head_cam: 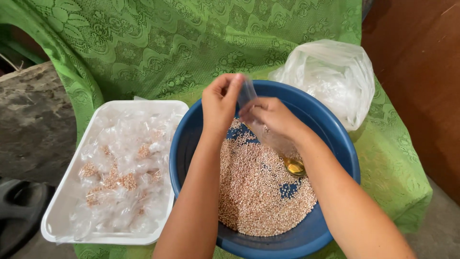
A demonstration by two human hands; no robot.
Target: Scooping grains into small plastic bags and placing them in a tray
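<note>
A: The fingers of the left hand (pixel 219 103) are pinched shut on the top edge of a small clear bag (pixel 261 122), which is held up over the middle of the blue basin (pixel 335 139). The bag is gripped lower down by the closed fingers of the right hand (pixel 270 117).

B: And a gold spoon (pixel 293 166) is seen just below that right hand, its bowl lying on the grains (pixel 258 192) inside the basin. Whether it is held cannot be told.

A: For this to go well, it is judged that the bag's mouth should be kept stretched wide and held low over the basin, so that anything spilled is caught there.

B: Agreed. Thin, slippery film is being handled, so a firm pinch on the edge is called for.

A: The grains are small, round, pale beige beads, heaped loosely, with blue patches of the basin's floor left bare.

B: Left of the basin, a white rectangular tray (pixel 57 211) is piled with crinkled clear packets (pixel 127 180) holding small portions of grain. Behind the basin to the right, a big soft translucent sack (pixel 330 79) is slumped. Green lace cloth (pixel 158 43) is spread under and behind the basin.
</note>
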